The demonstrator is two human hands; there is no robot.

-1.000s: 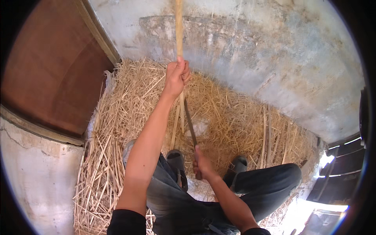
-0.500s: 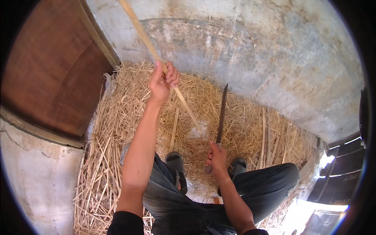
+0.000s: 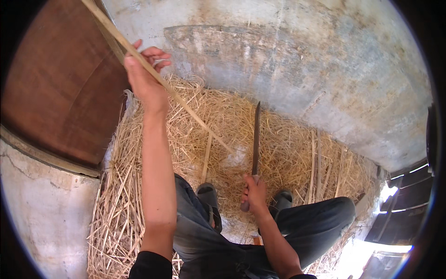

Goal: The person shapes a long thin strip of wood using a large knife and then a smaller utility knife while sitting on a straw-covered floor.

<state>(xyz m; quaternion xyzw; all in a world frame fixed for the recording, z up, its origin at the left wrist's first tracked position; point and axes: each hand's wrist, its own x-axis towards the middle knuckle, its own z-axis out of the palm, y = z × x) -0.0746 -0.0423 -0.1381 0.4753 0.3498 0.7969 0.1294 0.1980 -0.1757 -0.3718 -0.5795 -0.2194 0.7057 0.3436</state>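
My left hand (image 3: 141,76), at the upper left, loosely holds a long pale wooden strip (image 3: 190,109) against the thumb, its other fingers lifted apart. The strip slants from beyond the top edge down toward the straw. My right hand (image 3: 255,195) grips the handle of a long, dark-bladed knife (image 3: 256,135) between my knees, blade pointing up and away from me. Another pale strip (image 3: 206,160) lies in the straw near my left foot.
A thick layer of straw (image 3: 283,135) covers the ground between a stained whitish wall (image 3: 316,56) ahead and a brown wooden panel (image 3: 55,79) at left. My sandalled feet (image 3: 204,193) stand in it. Loose long sticks (image 3: 316,162) lie at right, near dark slatted boards (image 3: 399,209).
My left hand has moved up and leftward, its fingers loosening, and the strip has tilted from upright to diagonal. The knife has swung from leaning left, beside the strip, to upright at the right.
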